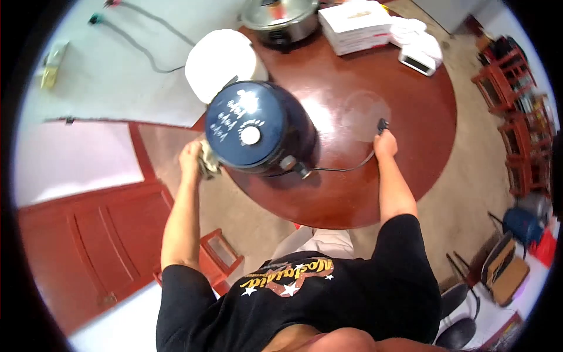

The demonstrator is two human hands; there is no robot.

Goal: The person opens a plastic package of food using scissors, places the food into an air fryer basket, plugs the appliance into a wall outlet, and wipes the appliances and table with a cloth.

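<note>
A dark blue air fryer (234,132) with a white knob on its top stands near the left edge of the round red-brown table (346,202). Beside its left side, my left hand (190,157) is closed on a crumpled greyish cloth (208,161). To the right, over the tabletop, my right hand (385,144) grips the black plug (382,125) end of a power cord. From there the cord (349,169) curves back to the front of the air fryer.
A white rounded appliance (223,64) stands behind the air fryer. Farther back are a lidded metal pot (280,20), a white box (356,28) and a white item with a dark panel (417,61). Red wooden stools (495,85) line the right; another (221,252) is at lower left.
</note>
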